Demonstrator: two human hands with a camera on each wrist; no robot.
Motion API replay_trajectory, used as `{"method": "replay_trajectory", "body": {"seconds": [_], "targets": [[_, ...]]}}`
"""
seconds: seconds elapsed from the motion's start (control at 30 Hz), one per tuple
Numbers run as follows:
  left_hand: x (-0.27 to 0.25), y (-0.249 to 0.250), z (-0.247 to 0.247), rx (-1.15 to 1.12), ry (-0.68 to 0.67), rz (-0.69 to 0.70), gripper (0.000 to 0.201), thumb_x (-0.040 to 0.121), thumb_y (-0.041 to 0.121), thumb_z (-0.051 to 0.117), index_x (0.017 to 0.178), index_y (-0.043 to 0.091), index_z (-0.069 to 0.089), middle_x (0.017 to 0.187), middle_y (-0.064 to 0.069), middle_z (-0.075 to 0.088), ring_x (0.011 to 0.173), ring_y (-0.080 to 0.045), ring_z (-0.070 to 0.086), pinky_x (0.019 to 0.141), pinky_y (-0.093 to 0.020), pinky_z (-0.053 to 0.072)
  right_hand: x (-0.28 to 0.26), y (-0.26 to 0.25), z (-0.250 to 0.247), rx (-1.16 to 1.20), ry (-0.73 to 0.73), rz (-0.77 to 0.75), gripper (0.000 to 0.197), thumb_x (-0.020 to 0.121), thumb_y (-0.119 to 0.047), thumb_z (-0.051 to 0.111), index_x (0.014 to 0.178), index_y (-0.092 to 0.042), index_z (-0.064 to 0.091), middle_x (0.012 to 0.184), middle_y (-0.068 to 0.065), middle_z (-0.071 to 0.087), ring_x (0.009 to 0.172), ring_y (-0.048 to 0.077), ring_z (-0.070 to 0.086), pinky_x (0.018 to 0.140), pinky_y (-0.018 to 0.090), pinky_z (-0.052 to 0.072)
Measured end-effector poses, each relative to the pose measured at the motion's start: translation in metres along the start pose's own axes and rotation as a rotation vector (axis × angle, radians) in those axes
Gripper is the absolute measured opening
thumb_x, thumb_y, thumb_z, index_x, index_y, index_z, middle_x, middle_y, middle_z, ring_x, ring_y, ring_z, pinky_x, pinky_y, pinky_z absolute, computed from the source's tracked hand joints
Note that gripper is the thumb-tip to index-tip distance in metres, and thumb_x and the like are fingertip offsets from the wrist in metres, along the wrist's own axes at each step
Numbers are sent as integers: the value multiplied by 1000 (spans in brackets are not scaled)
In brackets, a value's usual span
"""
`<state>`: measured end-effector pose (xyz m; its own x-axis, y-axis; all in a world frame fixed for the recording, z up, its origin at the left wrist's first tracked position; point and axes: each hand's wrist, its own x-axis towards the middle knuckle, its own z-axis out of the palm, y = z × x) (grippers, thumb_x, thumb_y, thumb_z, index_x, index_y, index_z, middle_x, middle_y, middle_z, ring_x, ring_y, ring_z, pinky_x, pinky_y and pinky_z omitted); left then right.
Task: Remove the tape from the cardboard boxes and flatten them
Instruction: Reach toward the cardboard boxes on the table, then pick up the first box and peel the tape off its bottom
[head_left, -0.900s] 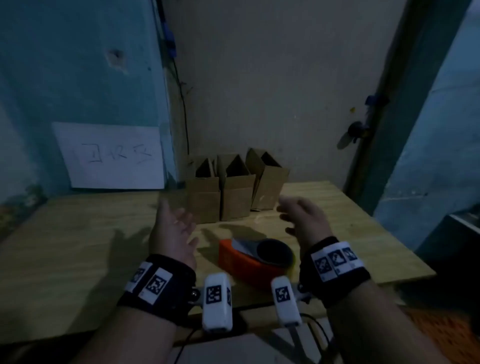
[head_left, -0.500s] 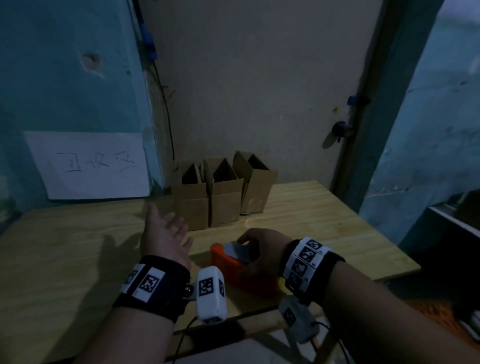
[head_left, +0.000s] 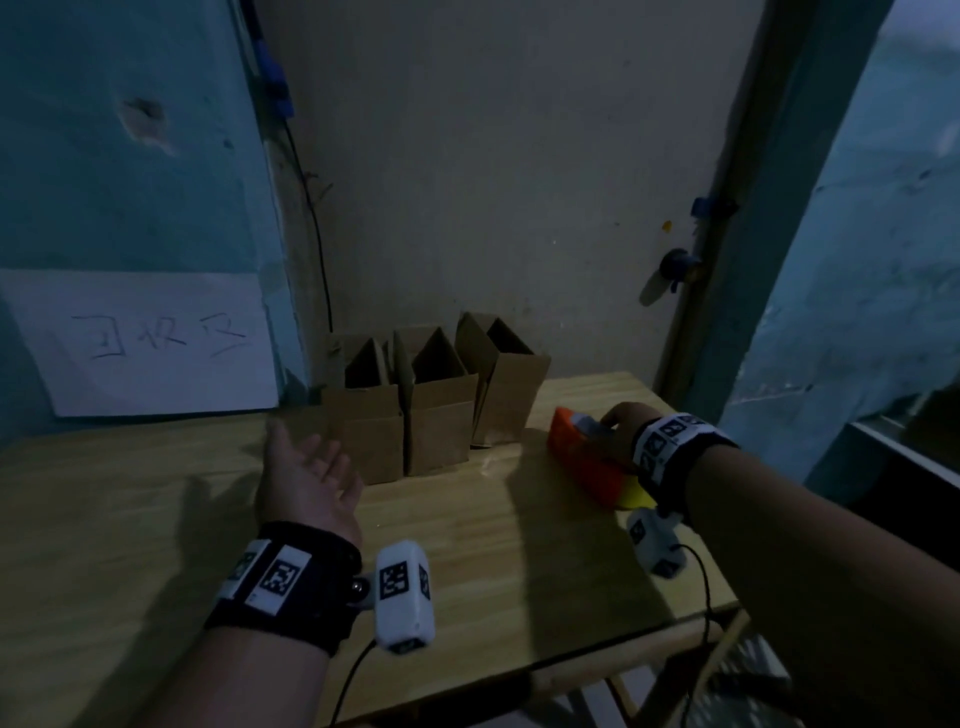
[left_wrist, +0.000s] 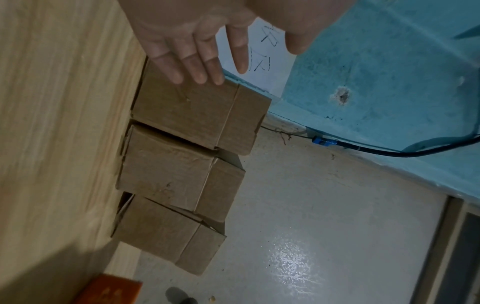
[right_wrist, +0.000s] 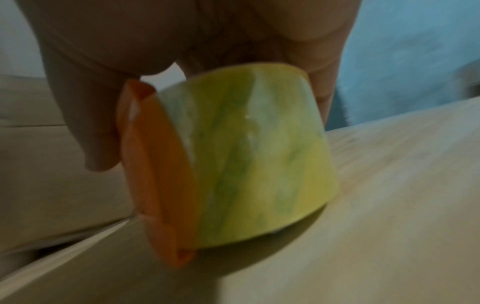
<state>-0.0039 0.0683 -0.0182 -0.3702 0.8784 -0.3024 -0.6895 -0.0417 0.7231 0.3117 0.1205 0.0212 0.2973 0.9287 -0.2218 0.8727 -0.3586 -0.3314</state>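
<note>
Three cardboard boxes (head_left: 421, 405) stand in a row at the back of the wooden table (head_left: 130, 519), against the wall, their top flaps up; taking this row as the landmark, everything else sits around it. The left hand (head_left: 306, 473) is held just in front of the row's left end, forearm reaching forward from the near edge, palm turned inward and fingers (left_wrist: 192, 61) straight and slightly spread, holding nothing; in the left wrist view the fingertips end at the edge of the left box (left_wrist: 197, 115), and contact cannot be told. The right hand (head_left: 621, 423) lies to the right of the row, near the right box (head_left: 511, 395), arm stretched forward and across the table's right side. Its thumb and fingers are curled around an orange tape dispenser (head_left: 587, 457) carrying a yellowish roll of tape (right_wrist: 259, 156), which rests on the table. A white paper sheet (head_left: 145, 343) with handwriting hangs on the blue wall left of the row.
</note>
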Motion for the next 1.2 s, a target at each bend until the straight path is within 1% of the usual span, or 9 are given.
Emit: {"method": "replay_trajectory", "body": {"seconds": [0.2, 0.4, 0.47, 0.57, 0.63, 0.73, 0.83, 0.97, 1.2], "targets": [[14, 7, -2, 9, 55, 24, 58, 98, 64, 51, 133, 18, 57, 127, -3, 62, 121, -21, 56, 96, -38, 42, 35, 28, -13, 104, 31, 128, 73, 90, -68, 52, 126, -5, 60, 115, 18, 65, 98, 35, 63, 87, 42, 53], [30, 17, -5, -18, 71, 50, 59, 96, 61, 55, 133, 16, 62, 96, 3, 55, 81, -14, 49, 82, -31, 41, 16, -5, -29, 245, 206, 55, 86, 76, -71, 68, 144, -23, 45, 144, 16, 50, 119, 38, 57, 85, 45, 54], [34, 20, -3, -1, 85, 65, 52, 95, 58, 58, 126, 17, 64, 98, 3, 57, 84, -14, 52, 86, -32, 41, 0, -27, -34, 446, 315, -64, 75, 78, -68, 68, 137, -25, 50, 138, 11, 55, 113, 31, 60, 88, 48, 54], [37, 31, 1, 12, 103, 68, 44, 94, 55, 62, 117, 17, 66, 101, 2, 61, 98, -18, 56, 94, -35, 43, -27, -62, -26, 844, 364, -211, 48, 85, -61, 66, 114, -24, 61, 107, -4, 64, 88, 15, 61, 71, 37, 52], [41, 39, 2, 12, 68, 38, 59, 94, 56, 62, 133, 12, 61, 120, -3, 65, 119, -22, 57, 103, -37, 42, -38, -83, -9, 1152, 279, -250, 41, 82, -58, 70, 99, -21, 67, 92, -1, 68, 85, 20, 65, 71, 39, 55], [44, 49, -2, -66, -65, -108, 91, 94, 63, 57, 163, 10, 30, 167, -13, 33, 153, -29, 32, 126, -42, 22, -36, -107, 27, 1558, -19, -257, 40, 76, -55, 73, 82, -16, 66, 67, 1, 62, 66, 22, 59, 65, 35, 50], [55, 57, -12, -159, -104, -166, 95, 93, 64, 59, 164, 10, 27, 170, -15, 27, 155, -32, 29, 126, -42, 20, -41, -134, 58, 1789, -280, -196, 37, 95, -46, 59, 76, -14, 58, 64, 3, 49, 59, 20, 48, 62, 31, 42], [67, 53, -26, -197, -112, -124, 89, 96, 60, 58, 161, 4, 31, 168, -19, 30, 154, -33, 31, 128, -44, 19, -50, -154, 93, 1872, -292, -224, 42, 97, -48, 54, 89, -9, 66, 71, 10, 64, 67, 25, 64, 70, 38, 53], [91, 50, -41, -257, -184, -115, 88, 94, 62, 58, 157, 4, 39, 152, -14, 49, 141, -33, 46, 123, -45, 28, -50, -173, 113, 1876, -347, -276, 64, 80, -60, 51, 101, -3, 69, 84, 16, 72, 85, 32, 67, 83, 46, 51]]}}
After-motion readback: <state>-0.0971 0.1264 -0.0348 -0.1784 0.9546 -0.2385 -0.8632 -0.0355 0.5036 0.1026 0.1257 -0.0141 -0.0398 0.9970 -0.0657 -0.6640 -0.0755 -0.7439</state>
